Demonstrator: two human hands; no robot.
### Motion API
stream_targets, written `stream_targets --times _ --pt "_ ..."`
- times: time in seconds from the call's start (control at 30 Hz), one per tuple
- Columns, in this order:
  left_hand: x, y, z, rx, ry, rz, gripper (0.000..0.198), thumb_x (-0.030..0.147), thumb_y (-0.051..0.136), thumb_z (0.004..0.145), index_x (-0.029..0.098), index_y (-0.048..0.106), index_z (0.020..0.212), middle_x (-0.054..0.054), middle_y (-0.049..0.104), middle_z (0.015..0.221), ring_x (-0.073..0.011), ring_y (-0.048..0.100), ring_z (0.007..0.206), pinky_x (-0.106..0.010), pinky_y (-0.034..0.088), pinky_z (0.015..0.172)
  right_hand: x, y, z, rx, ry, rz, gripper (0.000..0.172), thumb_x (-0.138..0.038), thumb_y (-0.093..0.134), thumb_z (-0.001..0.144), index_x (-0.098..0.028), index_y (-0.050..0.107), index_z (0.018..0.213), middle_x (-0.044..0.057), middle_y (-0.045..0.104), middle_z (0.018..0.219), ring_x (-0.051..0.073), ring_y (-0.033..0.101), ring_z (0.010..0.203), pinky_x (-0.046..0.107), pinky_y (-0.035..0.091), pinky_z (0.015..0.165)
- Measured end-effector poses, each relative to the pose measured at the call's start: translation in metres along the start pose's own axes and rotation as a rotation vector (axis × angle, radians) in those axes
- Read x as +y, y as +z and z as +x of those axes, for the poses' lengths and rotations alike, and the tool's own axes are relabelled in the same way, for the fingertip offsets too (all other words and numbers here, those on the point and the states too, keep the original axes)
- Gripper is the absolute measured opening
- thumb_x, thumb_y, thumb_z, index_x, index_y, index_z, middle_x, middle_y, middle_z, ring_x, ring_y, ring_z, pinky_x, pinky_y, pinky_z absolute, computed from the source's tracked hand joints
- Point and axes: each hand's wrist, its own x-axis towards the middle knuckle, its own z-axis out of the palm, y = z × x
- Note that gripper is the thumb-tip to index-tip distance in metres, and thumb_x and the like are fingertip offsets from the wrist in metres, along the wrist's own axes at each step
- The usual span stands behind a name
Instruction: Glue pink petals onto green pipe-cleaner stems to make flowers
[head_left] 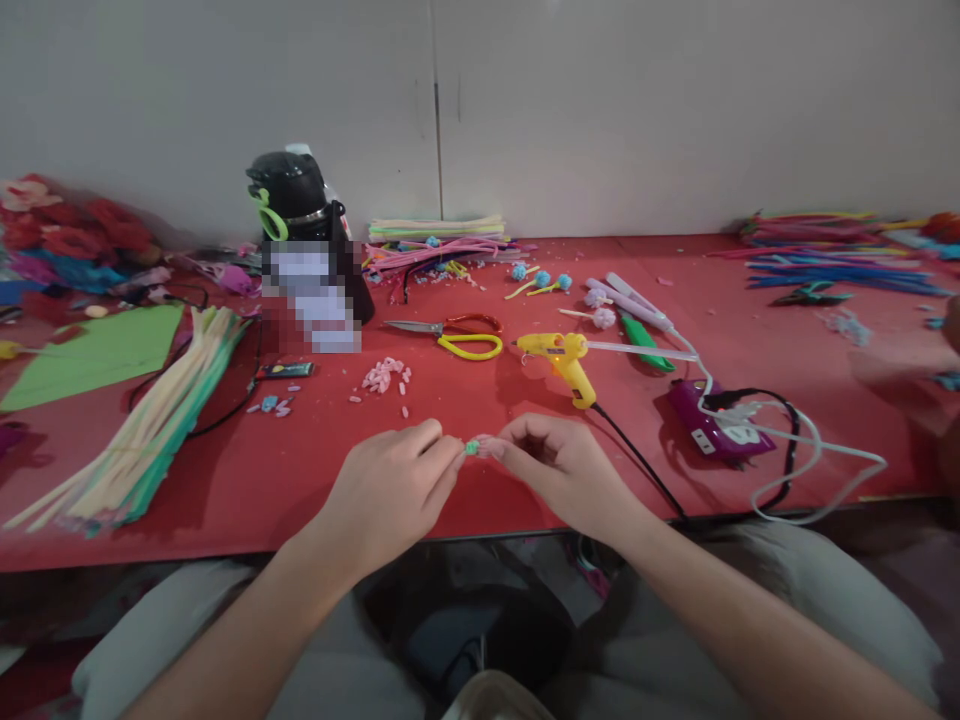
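Head view: I see a bundle of cream and green stems (142, 430), then loose pink pieces (384, 375). The left hand (394, 480) clamps a small green-and-pink piece (472, 447) in its fingertips, over the red table (315, 440) near its front edge; the right hand (559, 465) pinches its pink end. Beyond lies a yellow glue gun (574, 372); farther right, a purple power socket (690, 415).

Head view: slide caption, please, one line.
Left hand and right hand pinch a small green-and-pink piece over a red table, yellow glue gun beyond.
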Motion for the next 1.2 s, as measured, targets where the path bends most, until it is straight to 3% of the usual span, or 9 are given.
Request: stream_targets --times 0.43,1.2 --pt "-0.0003 -0.0006 -0.0002 -0.018 0.001 -0.001 0.027 0.024 0.041 0.101 0.020 0.063 0.087 -0.001 0.056 0.077 -0.0168 0.055 0.065 -0.032 0.031 0.057 -0.0048 -0.0035 0.0004 -0.027 -0.009 0.084 0.028 -0.042 0.066 0.089 -0.018 0.061 0.075 -0.001 0.059 0.068 0.012 0.052 0.062 0.025 0.043 0.059" --pt "-0.0005 -0.0018 -0.0013 -0.053 -0.028 -0.099 0.029 0.027 0.039 0.103 0.020 0.063 0.087 -0.001 0.056 0.078 -0.0154 0.054 0.066 -0.030 0.030 0.057 0.0023 0.0007 -0.0021 0.026 -0.006 -0.143 0.029 -0.043 0.064 0.092 -0.019 0.062 0.076 0.000 0.061 0.069 0.013 0.051 0.062 0.027 0.040 0.058"
